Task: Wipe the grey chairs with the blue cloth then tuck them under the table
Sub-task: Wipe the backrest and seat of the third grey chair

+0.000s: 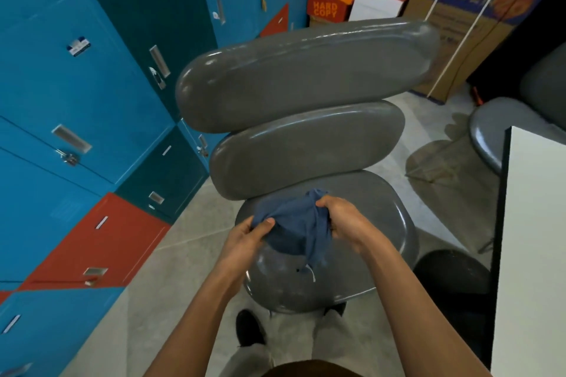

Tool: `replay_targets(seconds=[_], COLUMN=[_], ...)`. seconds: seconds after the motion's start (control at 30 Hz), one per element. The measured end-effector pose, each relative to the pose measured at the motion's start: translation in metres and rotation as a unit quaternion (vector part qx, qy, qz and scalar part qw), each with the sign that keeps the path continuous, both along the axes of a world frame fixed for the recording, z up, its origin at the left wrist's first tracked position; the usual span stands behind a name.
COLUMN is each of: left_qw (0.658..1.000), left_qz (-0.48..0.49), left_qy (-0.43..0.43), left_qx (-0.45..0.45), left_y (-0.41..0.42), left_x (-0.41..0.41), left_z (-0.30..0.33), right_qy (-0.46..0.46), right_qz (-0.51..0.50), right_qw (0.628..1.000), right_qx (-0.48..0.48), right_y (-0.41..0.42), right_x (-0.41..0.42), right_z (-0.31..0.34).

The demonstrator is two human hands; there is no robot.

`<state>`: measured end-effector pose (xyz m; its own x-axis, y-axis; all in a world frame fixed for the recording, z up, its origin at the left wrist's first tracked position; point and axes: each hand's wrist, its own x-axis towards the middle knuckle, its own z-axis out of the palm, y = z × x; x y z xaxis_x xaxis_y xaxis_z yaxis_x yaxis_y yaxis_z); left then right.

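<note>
Hands come first: the left hand (245,234) grips one bunched edge of the blue cloth (294,223), thumb pressed over the fabric, while the right hand (340,217) is curled tightly round the opposite edge, so the cloth hangs stretched and crumpled between them. A loose thread dangles from its lower end. The cloth is held just above the seat of a grey chair (306,147), whose two rounded back pads rise one above the other behind the hands, glossy under the light. Below the seat, dark shoes (249,327) and pale trouser legs stand on the grey floor (171,278). To the right, the corner of a white table (533,239) juts in, with a second grey chair (487,135) beyond it. Blue, teal and red lockers (76,101) fill the left side, and cardboard boxes (459,9) stand stacked at the back.
</note>
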<state>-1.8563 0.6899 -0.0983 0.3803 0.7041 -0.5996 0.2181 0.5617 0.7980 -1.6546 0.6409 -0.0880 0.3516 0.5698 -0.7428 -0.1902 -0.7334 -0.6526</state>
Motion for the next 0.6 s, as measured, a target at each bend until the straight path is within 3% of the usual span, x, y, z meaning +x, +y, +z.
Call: replay_targets(seconds=[0.23, 0.43, 0.6], left_qw=[0.991, 0.978, 0.969], left_qz=[0.075, 0.079, 0.076], left_qy=[0.100, 0.180, 0.230], left_qx=[0.057, 0.071, 0.051], left_y=[-0.018, -0.036, -0.042], left_x=[0.039, 0.078, 0.093], left_z=[-0.011, -0.027, -0.049], right_qy=[-0.019, 0.038, -0.032], right_qz=[0.105, 0.152, 0.224], right_qw=[0.994, 0.987, 0.972], right_qx=[-0.032, -0.015, -0.062], right_y=[0.010, -0.003, -0.010], right_x=[0.032, 0.065, 0.096], right_z=[-0.028, -0.047, -0.054])
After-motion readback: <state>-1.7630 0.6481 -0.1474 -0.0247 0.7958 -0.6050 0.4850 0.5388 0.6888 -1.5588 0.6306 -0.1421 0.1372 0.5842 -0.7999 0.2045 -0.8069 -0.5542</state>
